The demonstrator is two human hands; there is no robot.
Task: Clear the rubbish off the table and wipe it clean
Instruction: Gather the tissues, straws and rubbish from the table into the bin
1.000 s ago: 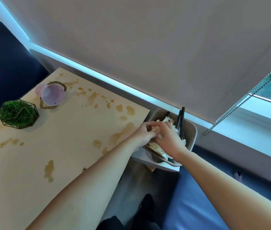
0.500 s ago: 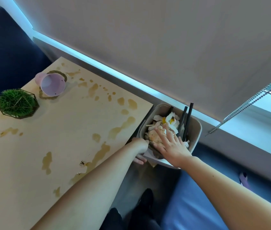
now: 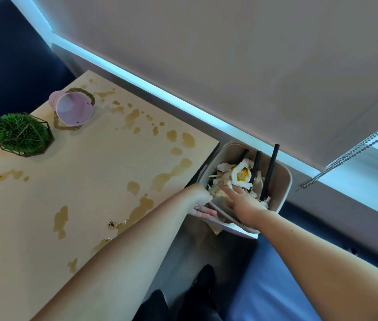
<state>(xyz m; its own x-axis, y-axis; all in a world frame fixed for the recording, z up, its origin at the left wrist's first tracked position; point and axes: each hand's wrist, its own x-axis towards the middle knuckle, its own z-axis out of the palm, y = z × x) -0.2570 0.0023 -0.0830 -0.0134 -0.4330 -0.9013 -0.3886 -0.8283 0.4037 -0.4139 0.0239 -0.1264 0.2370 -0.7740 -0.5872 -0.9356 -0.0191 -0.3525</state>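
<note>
The right hand (image 3: 241,201) lies flat, fingers spread, palm down on crumpled white paper rubbish (image 3: 236,179) heaped inside a beige, round-cornered plastic bin (image 3: 280,181); it presses rather than clasps anything. Just beyond its fingertips a scrunched wrapper with a yellow printed patch tops the heap, and three matte black straws (image 3: 270,167) stand slanted against the bin's far wall, to the right of the fingers. The left hand (image 3: 200,202) is curled over the bin's near rim (image 3: 227,217), fingers wrapped under the lip, clamped on it, just left of the pressing palm.

Left of that grip stretches the pale, smooth wooden table (image 3: 79,181), touching or nearly touching the bin's side. Its surface is blotched with brownish, glossy liquid stains (image 3: 141,205) and one small dark crumb. Well away, at the far corner, a pink metal pail (image 3: 72,108) lies tipped on its side, mouth toward the camera, in a ring of spill. Beside it sits a tufted green artificial plant in a faceted wire-frame holder (image 3: 22,135).
</note>
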